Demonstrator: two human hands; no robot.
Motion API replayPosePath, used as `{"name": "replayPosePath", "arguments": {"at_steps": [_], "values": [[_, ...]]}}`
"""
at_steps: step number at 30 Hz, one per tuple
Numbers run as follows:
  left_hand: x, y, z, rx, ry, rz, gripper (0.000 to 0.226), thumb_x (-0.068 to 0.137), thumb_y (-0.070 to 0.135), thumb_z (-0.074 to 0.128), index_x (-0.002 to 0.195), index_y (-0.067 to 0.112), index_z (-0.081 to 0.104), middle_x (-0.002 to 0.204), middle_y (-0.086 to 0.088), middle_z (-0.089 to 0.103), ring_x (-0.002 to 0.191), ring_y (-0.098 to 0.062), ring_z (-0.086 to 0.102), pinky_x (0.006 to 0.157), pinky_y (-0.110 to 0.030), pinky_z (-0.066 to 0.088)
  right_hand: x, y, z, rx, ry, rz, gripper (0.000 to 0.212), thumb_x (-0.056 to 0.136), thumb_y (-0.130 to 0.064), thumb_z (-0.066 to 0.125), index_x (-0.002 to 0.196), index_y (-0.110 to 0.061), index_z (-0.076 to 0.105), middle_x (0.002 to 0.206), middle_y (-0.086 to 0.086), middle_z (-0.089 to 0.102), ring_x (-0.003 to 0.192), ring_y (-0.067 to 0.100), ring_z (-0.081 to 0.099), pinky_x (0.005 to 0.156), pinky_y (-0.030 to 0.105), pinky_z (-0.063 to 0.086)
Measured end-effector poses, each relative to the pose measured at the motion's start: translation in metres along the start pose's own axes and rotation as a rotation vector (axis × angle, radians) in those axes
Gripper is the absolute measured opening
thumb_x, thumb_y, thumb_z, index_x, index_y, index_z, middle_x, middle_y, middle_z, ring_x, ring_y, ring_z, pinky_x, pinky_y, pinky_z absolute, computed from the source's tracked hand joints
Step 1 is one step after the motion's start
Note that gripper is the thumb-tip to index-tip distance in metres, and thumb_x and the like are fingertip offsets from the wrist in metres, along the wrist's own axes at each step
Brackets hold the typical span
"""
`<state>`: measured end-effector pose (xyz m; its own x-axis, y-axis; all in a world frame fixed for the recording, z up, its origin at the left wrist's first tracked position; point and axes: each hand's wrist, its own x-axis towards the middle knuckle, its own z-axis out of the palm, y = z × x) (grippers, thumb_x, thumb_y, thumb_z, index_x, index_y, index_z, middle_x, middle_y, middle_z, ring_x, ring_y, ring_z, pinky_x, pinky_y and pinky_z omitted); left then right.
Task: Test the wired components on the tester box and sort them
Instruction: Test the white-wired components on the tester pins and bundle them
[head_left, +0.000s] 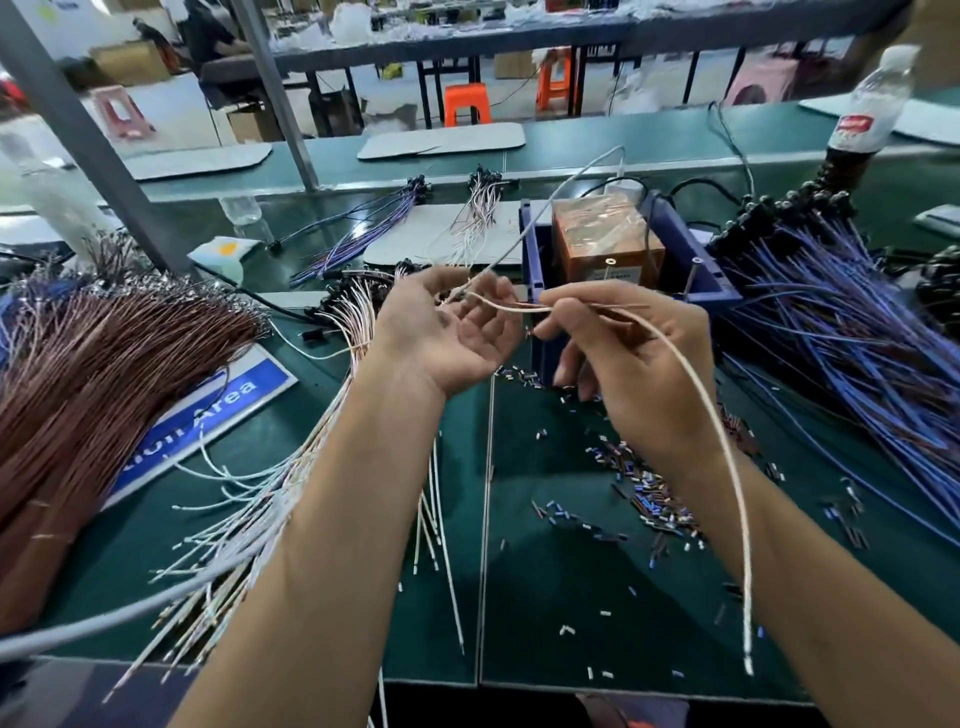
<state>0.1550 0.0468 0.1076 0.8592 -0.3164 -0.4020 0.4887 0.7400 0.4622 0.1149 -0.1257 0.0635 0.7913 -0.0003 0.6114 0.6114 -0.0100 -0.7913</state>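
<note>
My left hand is palm up in front of the tester box, an orange block in a blue frame. Its fingertips pinch the end of a white wired component where a grey lead from the box meets it. My right hand pinches the same white wire a little further along. The wire's long tail curves down over my right forearm to the table's near edge.
A bundle of white-wired components lies under my left forearm. Brown wires are heaped at the left, blue wires at the right. Small sleeve pieces litter the green mat. A cola bottle stands at the back right.
</note>
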Motion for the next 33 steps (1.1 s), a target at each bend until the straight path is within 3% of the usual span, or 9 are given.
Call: {"name": "replayPosePath", "arguments": {"at_steps": [4, 7, 11, 13, 16, 20, 24, 28, 33], "values": [[0.002, -0.044, 0.003, -0.053, 0.0, -0.183, 0.035, 0.103, 0.02, 0.044, 0.073, 0.009, 0.056, 0.066, -0.003, 0.065, 0.052, -0.02, 0.067, 0.069, -0.01, 0.054, 0.004, -0.008, -0.042, 0.039, 0.118, 0.042, 0.025, 0.106, -0.031, 0.059, 0.097, -0.013, 0.075, 0.073, 0.006, 0.072, 0.045, 0.02, 0.059, 0.037, 0.027, 0.043], [0.001, -0.084, 0.006, -0.032, -0.036, -0.234, 0.038, 0.106, 0.019, 0.044, 0.074, 0.008, 0.061, 0.072, -0.004, 0.068, 0.062, -0.027, 0.074, 0.058, -0.028, 0.062, 0.015, -0.009, -0.067, 0.06, 0.25, 0.084, 0.037, 0.108, -0.036, 0.054, 0.086, -0.013, 0.073, 0.058, 0.002, 0.062, 0.039, 0.018, 0.049, 0.038, 0.022, 0.036], [0.001, -0.093, 0.014, -0.087, -0.07, 0.125, 0.037, 0.108, 0.019, 0.041, 0.073, 0.012, 0.052, 0.053, 0.002, 0.042, 0.057, -0.021, 0.066, 0.072, -0.031, 0.056, 0.017, -0.001, -0.083, 0.122, 0.282, 0.146, 0.036, 0.107, -0.038, 0.058, 0.083, -0.016, 0.074, 0.055, 0.002, 0.056, 0.038, 0.017, 0.044, 0.04, 0.02, 0.031], [0.001, -0.089, 0.014, -0.019, -0.117, 0.376, 0.033, 0.108, 0.018, 0.039, 0.077, 0.014, 0.048, 0.052, 0.004, 0.032, 0.049, -0.014, 0.047, 0.06, -0.026, 0.043, 0.012, 0.004, -0.088, 0.134, 0.253, 0.195, 0.031, 0.104, -0.037, 0.063, 0.081, -0.018, 0.074, 0.057, 0.001, 0.058, 0.039, 0.015, 0.045, 0.039, 0.019, 0.032], [0.011, -0.091, 0.014, 0.513, -0.13, 0.795, 0.029, 0.108, 0.017, 0.045, 0.08, 0.012, 0.052, 0.056, 0.005, 0.035, 0.046, -0.011, 0.031, 0.047, -0.028, 0.025, 0.004, 0.013, -0.084, 0.059, 0.138, 0.258, 0.03, 0.101, -0.033, 0.067, 0.08, -0.013, 0.073, 0.059, 0.003, 0.063, 0.039, 0.014, 0.048, 0.038, 0.019, 0.034], [0.031, -0.106, 0.013, 1.505, -0.109, 1.214, 0.013, 0.101, 0.023, 0.06, 0.093, 0.014, 0.06, 0.079, 0.007, 0.061, 0.069, -0.013, 0.055, 0.061, -0.038, 0.047, 0.004, 0.022, -0.08, -0.011, 0.05, 0.245, 0.033, 0.102, -0.023, 0.067, 0.079, 0.001, 0.07, 0.057, 0.007, 0.065, 0.037, 0.015, 0.05, 0.036, 0.021, 0.037], [0.049, -0.112, -0.001, 1.622, -0.181, 1.181, 0.007, 0.097, 0.029, 0.065, 0.096, 0.025, 0.059, 0.08, 0.014, 0.066, 0.07, -0.004, 0.059, 0.063, -0.032, 0.048, -0.002, 0.032, -0.09, -0.046, 0.034, 0.258, 0.031, 0.101, -0.021, 0.068, 0.075, -0.005, 0.071, 0.053, 0.007, 0.063, 0.037, 0.016, 0.05, 0.036, 0.022, 0.038], [0.063, -0.118, -0.018, 1.47, -0.207, 0.971, 0.009, 0.093, 0.022, 0.074, 0.094, 0.014, 0.069, 0.08, 0.004, 0.074, 0.074, -0.015, 0.071, 0.068, -0.042, 0.058, -0.011, 0.046, -0.095, -0.054, 0.072, 0.327, 0.023, 0.097, -0.023, 0.072, 0.076, -0.015, 0.077, 0.055, 0.006, 0.065, 0.039, 0.013, 0.052, 0.037, 0.02, 0.038], [0.068, -0.119, -0.032, 1.4, -0.168, 0.963, 0.006, 0.087, 0.01, 0.081, 0.087, 0.01, 0.075, 0.077, 0.002, 0.074, 0.071, -0.013, 0.071, 0.069, -0.038, 0.059, -0.016, 0.055, -0.092, -0.09, 0.089, 0.323, 0.011, 0.093, -0.019, 0.078, 0.082, -0.014, 0.079, 0.063, 0.007, 0.07, 0.044, 0.012, 0.058, 0.039, 0.02, 0.041]]}}
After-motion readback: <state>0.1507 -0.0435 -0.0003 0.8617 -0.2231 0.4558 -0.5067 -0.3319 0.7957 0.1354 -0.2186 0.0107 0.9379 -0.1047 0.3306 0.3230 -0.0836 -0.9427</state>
